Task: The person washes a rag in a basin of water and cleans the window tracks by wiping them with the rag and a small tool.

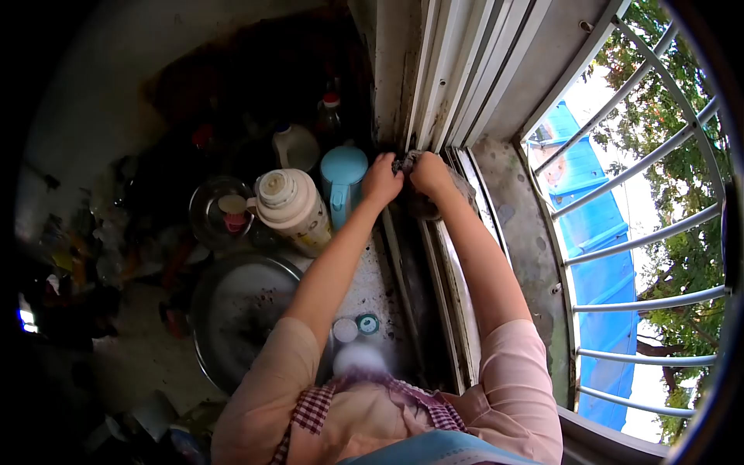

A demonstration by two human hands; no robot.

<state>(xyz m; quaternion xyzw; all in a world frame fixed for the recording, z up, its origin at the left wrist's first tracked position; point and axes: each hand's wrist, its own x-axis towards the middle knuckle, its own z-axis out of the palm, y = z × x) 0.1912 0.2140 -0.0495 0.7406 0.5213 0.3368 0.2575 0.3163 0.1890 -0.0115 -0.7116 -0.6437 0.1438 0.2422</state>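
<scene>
At the far end of the window sill, my left hand (381,181) and my right hand (432,175) are close together, both closed on a dirty grey rag (408,161). Part of the rag hangs below and behind my right wrist. The sliding window's track (453,302) runs from under my hands back toward my body. Just left of my left hand stands a blue lidded jug (344,167). Beside it is a pale thermos flask (291,203) with a wide cap.
A large metal basin (203,310) lies left of my left arm, with a smaller metal bowl (203,211) behind it. Two round lids (367,324) rest on the speckled counter (364,283). White window bars (643,306) curve along the right. A red-capped bottle (332,112) stands at the back.
</scene>
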